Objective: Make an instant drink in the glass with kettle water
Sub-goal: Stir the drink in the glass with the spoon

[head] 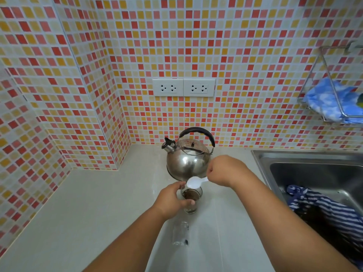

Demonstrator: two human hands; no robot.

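A clear glass (191,201) with brown powder or drink inside stands on the pale counter (98,203). My left hand (172,199) grips the glass from its left side. My right hand (222,170) holds a white plastic spoon (195,181) by the handle, its bowl hovering just above the glass rim. Behind the glass stands a shiny steel kettle (186,161) with a black handle, its spout pointing left. A clear empty packet or small bottle (180,233) lies on the counter near me, partly behind my left forearm.
A steel sink (314,173) lies to the right, with a blue-and-white striped cloth (324,209) draped in it. A wire rack (334,114) with a blue cloth hangs on the tiled wall. Two double sockets (183,87) sit above the kettle. A tiled corner juts out at left.
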